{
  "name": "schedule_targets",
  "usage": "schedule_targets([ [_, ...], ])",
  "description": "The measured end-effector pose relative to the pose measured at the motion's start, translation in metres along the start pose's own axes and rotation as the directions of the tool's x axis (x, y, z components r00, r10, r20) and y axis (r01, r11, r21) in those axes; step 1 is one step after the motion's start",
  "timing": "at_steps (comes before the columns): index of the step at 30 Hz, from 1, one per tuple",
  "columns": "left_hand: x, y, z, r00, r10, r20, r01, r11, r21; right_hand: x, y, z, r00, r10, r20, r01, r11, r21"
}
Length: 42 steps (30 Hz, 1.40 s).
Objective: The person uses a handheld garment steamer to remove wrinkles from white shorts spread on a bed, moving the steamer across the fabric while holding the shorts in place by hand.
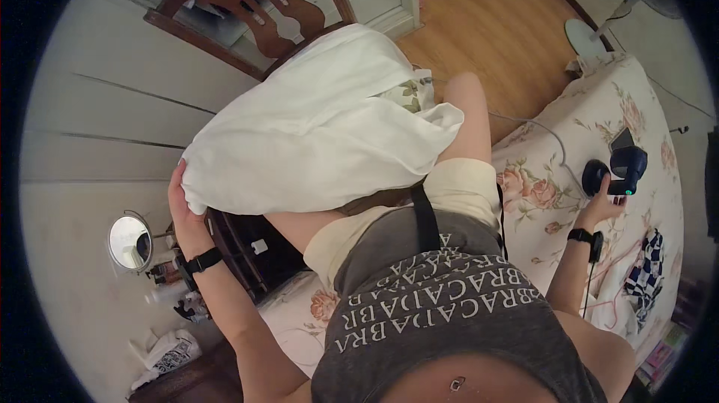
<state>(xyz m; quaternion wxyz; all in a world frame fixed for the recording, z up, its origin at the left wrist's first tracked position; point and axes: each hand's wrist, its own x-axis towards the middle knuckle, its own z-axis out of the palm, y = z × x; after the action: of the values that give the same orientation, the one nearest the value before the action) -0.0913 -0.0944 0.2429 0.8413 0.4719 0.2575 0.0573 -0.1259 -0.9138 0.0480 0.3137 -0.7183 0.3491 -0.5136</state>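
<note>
A large white cloth garment (299, 126) lies spread across my lap and the seat of a wooden chair, its folds running toward the right. At its left end, my left hand (183, 197) grips the edge, with the fingers partly behind the fabric. Off to the right, above the bed, my right hand (601, 208) is closed around a dark blue handheld garment steamer (628, 167). The steamer has a round black part and a small green light, and it is apart from the cloth. A grey cord (550, 132) runs from it toward the floor.
The chair's wooden back (258, 10) stands at the far side. On my right is a bed with a floral sheet (550, 193), holding a checkered cloth (645, 272). A fan (588, 37) stands far right. At left are a round mirror (130, 241) and bottles.
</note>
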Motion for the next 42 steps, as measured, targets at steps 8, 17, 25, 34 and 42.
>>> schedule_targets([
  [8, -0.014, 0.010, -0.011, 0.996, 0.062, -0.071, -0.053, 0.990, 0.131, -0.117, -0.098, 0.083, 0.449, -0.085, 0.889, -0.336, 0.907, 0.256],
  [17, -0.018, 0.031, -0.055, 0.984, 0.074, -0.164, -0.062, 0.995, 0.078, -0.174, -0.225, 0.220, -0.626, 0.006, 0.780, 0.461, 0.810, 0.363],
  [25, 0.076, 0.065, -0.057, 0.968, 0.231, -0.101, -0.229, 0.973, 0.032, -0.045, -0.376, 0.417, 0.356, -0.400, 0.844, 0.011, 0.905, 0.424],
  [34, 0.086, 0.084, -0.019, 0.943, 0.315, -0.106, -0.275, 0.919, 0.283, 0.050, -0.431, 0.429, -0.060, -0.439, 0.897, 0.220, 0.871, 0.440],
  [42, 0.070, -0.059, -0.102, 0.969, -0.079, -0.236, 0.203, 0.799, 0.566, -0.077, -0.283, 0.470, -0.204, -0.055, 0.977, 0.725, 0.662, 0.188],
])
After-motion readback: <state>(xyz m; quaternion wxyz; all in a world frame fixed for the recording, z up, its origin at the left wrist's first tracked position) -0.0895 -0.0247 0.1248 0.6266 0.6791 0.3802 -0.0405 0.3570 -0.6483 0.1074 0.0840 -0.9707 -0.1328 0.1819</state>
